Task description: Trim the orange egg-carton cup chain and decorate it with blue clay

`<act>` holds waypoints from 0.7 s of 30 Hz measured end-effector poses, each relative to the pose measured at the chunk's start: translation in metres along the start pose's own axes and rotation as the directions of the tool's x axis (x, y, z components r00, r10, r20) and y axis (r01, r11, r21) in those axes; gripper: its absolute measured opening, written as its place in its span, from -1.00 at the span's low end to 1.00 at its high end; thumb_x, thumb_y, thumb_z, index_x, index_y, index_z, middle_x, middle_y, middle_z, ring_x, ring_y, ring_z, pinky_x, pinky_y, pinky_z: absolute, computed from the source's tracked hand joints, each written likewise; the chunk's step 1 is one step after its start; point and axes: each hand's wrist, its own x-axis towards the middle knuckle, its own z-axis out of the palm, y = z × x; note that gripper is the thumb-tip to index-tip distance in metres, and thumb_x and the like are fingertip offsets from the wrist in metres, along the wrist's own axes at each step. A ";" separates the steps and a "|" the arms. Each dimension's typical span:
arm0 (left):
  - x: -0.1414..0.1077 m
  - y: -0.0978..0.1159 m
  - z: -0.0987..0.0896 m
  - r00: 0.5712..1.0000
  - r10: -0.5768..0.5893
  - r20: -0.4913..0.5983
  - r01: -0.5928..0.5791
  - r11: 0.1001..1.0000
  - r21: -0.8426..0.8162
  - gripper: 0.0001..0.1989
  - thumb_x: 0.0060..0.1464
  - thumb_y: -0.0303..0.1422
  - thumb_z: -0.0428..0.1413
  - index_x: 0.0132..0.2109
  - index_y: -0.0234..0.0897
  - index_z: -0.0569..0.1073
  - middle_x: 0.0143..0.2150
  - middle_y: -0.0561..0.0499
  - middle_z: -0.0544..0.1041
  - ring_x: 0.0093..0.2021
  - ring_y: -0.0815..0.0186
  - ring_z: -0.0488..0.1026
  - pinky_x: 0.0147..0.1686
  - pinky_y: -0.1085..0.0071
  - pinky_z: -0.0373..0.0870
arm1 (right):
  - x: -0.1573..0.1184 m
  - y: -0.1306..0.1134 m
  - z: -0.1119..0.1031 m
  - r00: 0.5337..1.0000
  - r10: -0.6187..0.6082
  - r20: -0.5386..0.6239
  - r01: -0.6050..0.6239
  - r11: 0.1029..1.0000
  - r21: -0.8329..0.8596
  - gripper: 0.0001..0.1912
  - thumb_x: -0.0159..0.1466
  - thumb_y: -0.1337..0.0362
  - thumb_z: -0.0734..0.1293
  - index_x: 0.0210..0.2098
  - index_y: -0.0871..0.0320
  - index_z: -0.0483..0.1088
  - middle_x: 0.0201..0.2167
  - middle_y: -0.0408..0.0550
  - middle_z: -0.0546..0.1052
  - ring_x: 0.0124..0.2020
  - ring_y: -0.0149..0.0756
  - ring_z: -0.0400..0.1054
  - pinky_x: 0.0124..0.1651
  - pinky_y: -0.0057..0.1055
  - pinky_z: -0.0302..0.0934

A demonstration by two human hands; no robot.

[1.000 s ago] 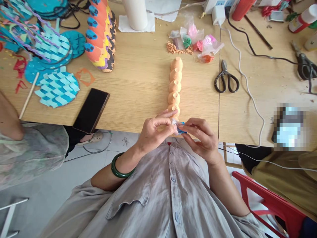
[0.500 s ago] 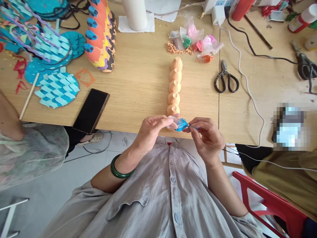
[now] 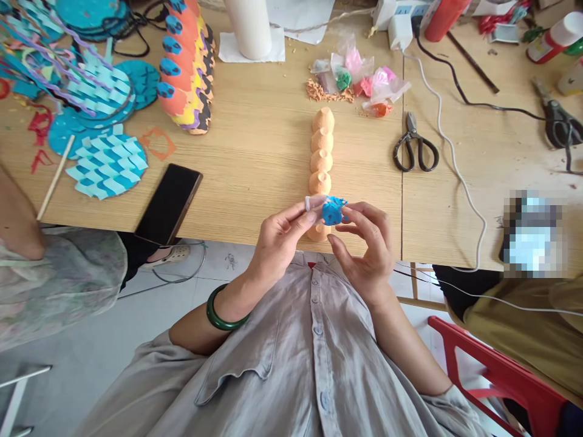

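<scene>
A small clear plastic bag (image 3: pixel 314 203) is pinched in my left hand (image 3: pixel 285 238), and a lump of blue clay (image 3: pixel 333 210) shows at its right end. My right hand (image 3: pixel 368 243) has its fingers spread, with the fingertips beside the blue lump. Beneath the bag stands a row of peach-orange egg-like bumps (image 3: pixel 322 142), running from the table's front edge toward the back; the hands hide part of it. Black-handled scissors (image 3: pixel 415 145) lie to the right.
Small bags of coloured clay (image 3: pixel 364 76) lie behind the orange row. A dark phone (image 3: pixel 168 203) and blue woven discs (image 3: pixel 107 164) are at left. An orange, scaly piece (image 3: pixel 186 67) and a white roll (image 3: pixel 249 27) stand further back. People sit on both sides.
The bag and blue clay have risen toward the back of the table. My right hand's fingers have opened off the thin blue strand, and the blue lump now looks rounder.
</scene>
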 end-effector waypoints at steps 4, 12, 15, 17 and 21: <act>-0.006 0.002 0.001 1.000 0.009 0.025 -0.011 0.994 0.108 -0.63 0.26 -0.17 0.23 0.14 -0.15 0.62 0.13 -0.03 0.65 0.22 0.11 0.55 0.28 0.25 0.40 | 0.001 0.001 0.008 0.996 0.076 -0.052 -0.076 0.997 0.019 -0.56 0.33 0.37 0.43 0.15 -0.04 0.37 0.02 0.00 0.48 -0.03 -0.23 0.49 -0.17 -0.28 0.63; -0.006 -0.002 -0.002 0.997 0.051 -0.053 -0.043 0.990 0.137 -0.82 0.16 -0.22 0.32 -0.11 -0.14 0.69 -0.03 0.01 0.71 0.03 0.12 0.65 0.18 0.20 0.49 | -0.002 0.013 0.013 0.940 0.339 -0.031 -0.320 0.911 0.261 -0.77 0.35 0.25 0.42 0.00 0.01 0.40 -0.10 -0.07 0.50 -0.11 -0.35 0.49 -0.14 -0.40 0.56; -0.002 -0.005 -0.002 0.999 -0.002 -0.046 0.004 0.999 0.036 -0.87 0.14 -0.23 0.33 -0.19 -0.15 0.68 -0.10 0.02 0.72 -0.03 0.15 0.66 0.19 0.19 0.46 | -0.002 0.019 0.014 0.922 0.387 0.007 -0.365 0.865 0.345 -0.75 0.33 0.16 0.44 -0.03 0.02 0.42 -0.12 -0.08 0.52 -0.13 -0.34 0.49 -0.13 -0.39 0.55; -0.001 -0.006 -0.002 0.999 -0.037 -0.004 0.037 0.999 -0.020 -0.88 0.16 -0.24 0.31 -0.20 -0.16 0.67 -0.13 0.03 0.72 -0.01 0.16 0.65 0.21 0.19 0.44 | -0.001 0.022 0.014 0.917 0.399 0.017 -0.375 0.846 0.378 -0.75 0.32 0.11 0.45 -0.06 0.02 0.43 -0.14 -0.08 0.53 -0.15 -0.34 0.49 -0.13 -0.39 0.54; 0.000 -0.006 -0.001 1.000 -0.016 0.006 0.016 0.999 -0.030 -0.88 0.19 -0.26 0.28 -0.17 -0.16 0.66 -0.14 0.03 0.71 -0.02 0.18 0.64 0.17 0.23 0.45 | -0.001 0.025 0.014 0.916 0.399 0.046 -0.384 0.833 0.398 -0.74 0.33 0.11 0.45 -0.05 0.03 0.43 -0.15 -0.08 0.54 -0.14 -0.33 0.50 -0.12 -0.38 0.54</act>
